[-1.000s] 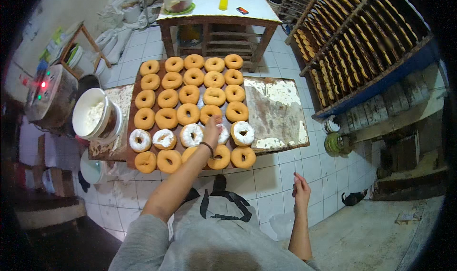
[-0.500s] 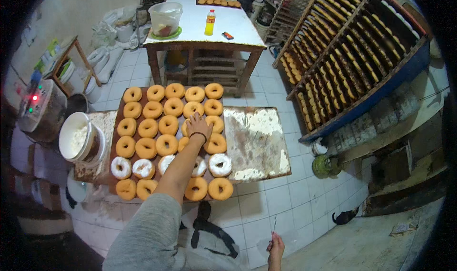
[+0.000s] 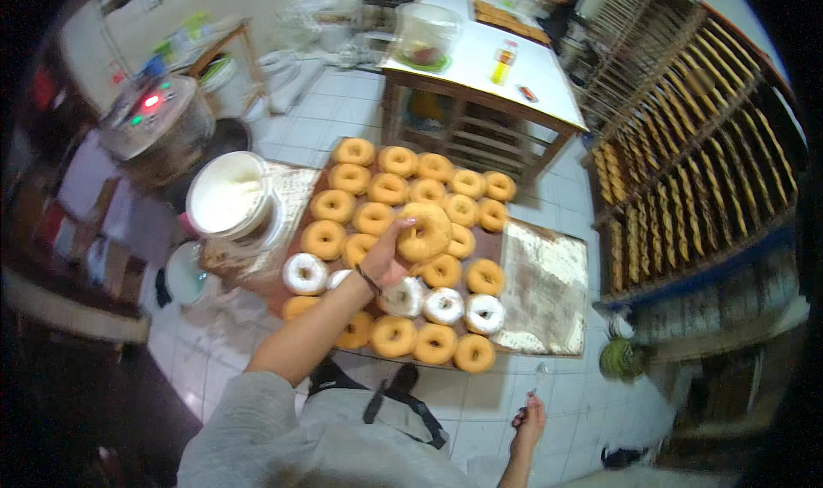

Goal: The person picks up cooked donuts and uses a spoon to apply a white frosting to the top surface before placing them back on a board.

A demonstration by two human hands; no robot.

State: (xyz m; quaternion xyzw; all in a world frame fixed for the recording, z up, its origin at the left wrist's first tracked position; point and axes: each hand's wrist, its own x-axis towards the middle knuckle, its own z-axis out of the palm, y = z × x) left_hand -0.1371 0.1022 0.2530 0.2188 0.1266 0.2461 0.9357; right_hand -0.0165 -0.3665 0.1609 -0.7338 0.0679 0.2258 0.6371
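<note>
Golden-brown ring doughnut is resting in the left hand's grip, white round tub standing toward ten o'clock; farther right hand is pinching a slim, blurred utensil.

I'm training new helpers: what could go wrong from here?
The left hand holds a plain doughnut above the tray; if it slipped, it might smudge the white-topped doughnuts nearby. The right hand holds a thin tool out over the floor tiles, where it could be dropped. The white tub stands uncovered, so crumbs could get in.
</note>
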